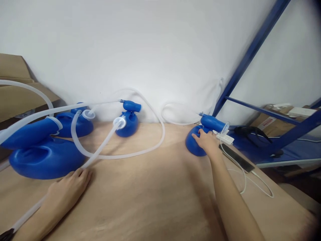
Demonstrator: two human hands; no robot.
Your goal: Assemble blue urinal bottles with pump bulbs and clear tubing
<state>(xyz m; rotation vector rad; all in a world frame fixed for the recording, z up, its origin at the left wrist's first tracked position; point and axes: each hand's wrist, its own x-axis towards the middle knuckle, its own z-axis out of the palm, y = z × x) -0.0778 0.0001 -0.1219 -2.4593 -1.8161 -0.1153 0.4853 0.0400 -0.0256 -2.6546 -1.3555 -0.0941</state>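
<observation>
No text, brand, number or sign can be read. A white-and-reddish label [267,123] is on a brown cardboard box [274,117] at the blue metal shelf [250,142], beyond the right edge of the pale wooden tabletop [150,190]; any print on it is too small and blurred to make out.
</observation>
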